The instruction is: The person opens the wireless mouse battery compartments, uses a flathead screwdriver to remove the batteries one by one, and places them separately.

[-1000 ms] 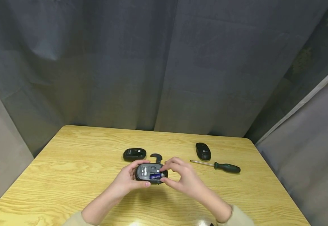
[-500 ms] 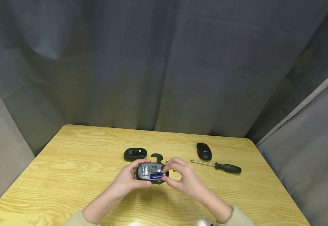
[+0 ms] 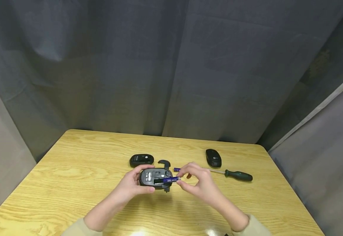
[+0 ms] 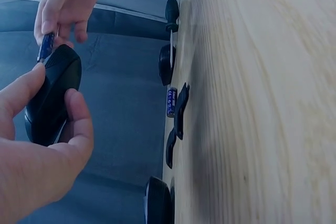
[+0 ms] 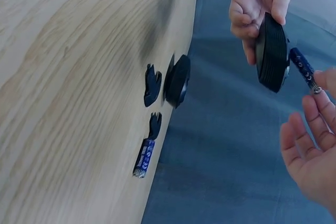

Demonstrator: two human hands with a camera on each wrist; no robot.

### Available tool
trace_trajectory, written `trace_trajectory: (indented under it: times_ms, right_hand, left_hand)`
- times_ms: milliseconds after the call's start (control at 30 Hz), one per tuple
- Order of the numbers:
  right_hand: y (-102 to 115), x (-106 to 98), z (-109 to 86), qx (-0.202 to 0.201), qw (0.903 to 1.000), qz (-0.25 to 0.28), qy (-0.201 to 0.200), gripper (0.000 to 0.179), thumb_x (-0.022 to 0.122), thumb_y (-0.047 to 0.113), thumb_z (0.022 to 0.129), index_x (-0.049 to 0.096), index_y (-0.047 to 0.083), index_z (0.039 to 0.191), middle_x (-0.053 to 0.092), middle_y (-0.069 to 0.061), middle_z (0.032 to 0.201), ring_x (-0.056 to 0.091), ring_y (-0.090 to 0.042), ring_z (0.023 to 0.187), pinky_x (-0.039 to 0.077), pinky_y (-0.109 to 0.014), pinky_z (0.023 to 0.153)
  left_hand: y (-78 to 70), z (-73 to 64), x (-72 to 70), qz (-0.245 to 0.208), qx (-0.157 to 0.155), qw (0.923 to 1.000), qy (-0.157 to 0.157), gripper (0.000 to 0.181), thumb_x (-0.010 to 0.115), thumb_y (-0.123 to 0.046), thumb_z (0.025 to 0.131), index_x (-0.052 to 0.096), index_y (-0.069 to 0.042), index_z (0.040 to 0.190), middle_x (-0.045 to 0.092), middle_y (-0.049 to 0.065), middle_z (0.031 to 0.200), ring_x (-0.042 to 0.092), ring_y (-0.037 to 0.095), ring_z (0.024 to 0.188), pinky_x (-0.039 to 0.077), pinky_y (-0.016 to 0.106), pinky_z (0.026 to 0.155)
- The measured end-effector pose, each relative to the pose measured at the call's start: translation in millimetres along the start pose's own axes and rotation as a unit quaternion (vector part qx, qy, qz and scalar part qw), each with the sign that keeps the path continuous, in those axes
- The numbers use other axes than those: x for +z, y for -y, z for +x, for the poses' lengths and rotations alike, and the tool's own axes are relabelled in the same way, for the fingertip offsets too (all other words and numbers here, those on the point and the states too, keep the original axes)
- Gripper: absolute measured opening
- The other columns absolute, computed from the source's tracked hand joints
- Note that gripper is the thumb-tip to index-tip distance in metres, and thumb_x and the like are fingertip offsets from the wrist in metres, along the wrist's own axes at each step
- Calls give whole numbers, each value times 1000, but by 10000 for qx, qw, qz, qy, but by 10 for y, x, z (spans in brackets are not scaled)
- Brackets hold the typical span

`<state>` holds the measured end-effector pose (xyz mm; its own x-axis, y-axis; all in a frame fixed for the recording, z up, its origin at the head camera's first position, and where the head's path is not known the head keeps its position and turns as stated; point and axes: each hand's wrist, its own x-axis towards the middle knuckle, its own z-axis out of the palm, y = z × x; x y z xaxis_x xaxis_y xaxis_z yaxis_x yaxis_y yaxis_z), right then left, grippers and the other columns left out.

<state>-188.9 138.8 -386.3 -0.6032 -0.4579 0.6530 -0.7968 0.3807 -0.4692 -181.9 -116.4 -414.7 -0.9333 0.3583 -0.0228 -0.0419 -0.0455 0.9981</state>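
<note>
In the head view, my left hand (image 3: 127, 185) holds a black computer mouse (image 3: 145, 178) with its underside up and its battery slot uncovered. My right hand (image 3: 201, 182) pinches a blue battery (image 3: 171, 179) by its right end, between thumb and fingers. That battery overlaps the slot in the head view. The right wrist view shows the battery (image 5: 301, 65) slanting off the mouse's (image 5: 272, 56) underside, its far tip close to it. A second blue battery (image 5: 144, 158) lies on the table beside a black cover piece (image 5: 155, 125); the right hand partly hides it in the head view.
Another black mouse (image 3: 141, 160) lies behind the left hand, and one more mouse (image 3: 213, 158) stands at the back right. A green-handled screwdriver (image 3: 238, 175) points its shaft left, towards the right hand. A curved black cover piece (image 3: 165, 163) shows just behind the held mouse.
The right hand has lifted the battery out of the mouse's slot and moved slightly right with it. The left hand and mouse have shifted slightly left. The battery on the table has come into sight.
</note>
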Motion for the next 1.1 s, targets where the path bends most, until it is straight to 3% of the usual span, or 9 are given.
trace_trajectory:
  times_ms: [200, 400, 567, 700, 900, 1100]
  right_hand:
    - [148, -105, 15, 189, 9997, 55, -177, 21, 76, -7, 70, 66, 5, 84, 67, -6, 84, 61, -18, 73, 55, -29, 57]
    - [-156, -79, -147, 350, 9990, -92, -248, 21, 77, 0, 73, 68, 13, 87, 67, 0, 85, 58, -12, 72, 54, -29, 55]
    - [-351, -80, -262, 566, 9980, -262, -131, 17, 77, 9, 77, 69, 19, 88, 67, 8, 87, 58, -11, 74, 53, -25, 57]
    - [-418, -98, -308, 995, 9945, -337, 18, 12, 77, 16, 79, 71, 20, 88, 66, 12, 85, 60, -16, 74, 53, -25, 59]
    - [-493, -107, -347, 1885, 9809, -458, 157, 10, 77, 24, 79, 71, 23, 86, 66, 15, 84, 61, -9, 75, 55, -26, 65]
    - [-607, -93, -393, 2252, 9732, -400, 244, 10, 77, 21, 77, 71, 23, 84, 67, 12, 85, 58, -4, 75, 54, -24, 65]
  left_hand:
    - [45, 10, -52, -19, 9, 10000, -94, 75, 79, -1, 70, 44, -9, 136, 49, 22, 134, 59, 27, 110, 52, 34, 91]
    - [98, 21, -134, 265, -2, 9991, -339, 77, 81, -1, 67, 46, -10, 135, 52, 21, 131, 60, 25, 106, 54, 34, 88]
    - [119, 49, -236, 935, 95, 9935, -643, 75, 82, -1, 65, 49, -11, 132, 55, 20, 127, 60, 25, 104, 55, 30, 84]
    - [135, 74, -317, 1336, 134, 9878, -789, 74, 83, -1, 64, 51, -10, 131, 57, 20, 124, 60, 27, 105, 55, 31, 84]
    - [182, 111, -420, 1569, -95, 9832, -928, 73, 83, 1, 64, 53, -12, 129, 59, 17, 122, 61, 25, 103, 52, 37, 89]
    - [235, 128, -521, 2028, -235, 9739, -988, 73, 85, -1, 61, 54, -12, 127, 62, 16, 117, 61, 25, 101, 47, 46, 93]
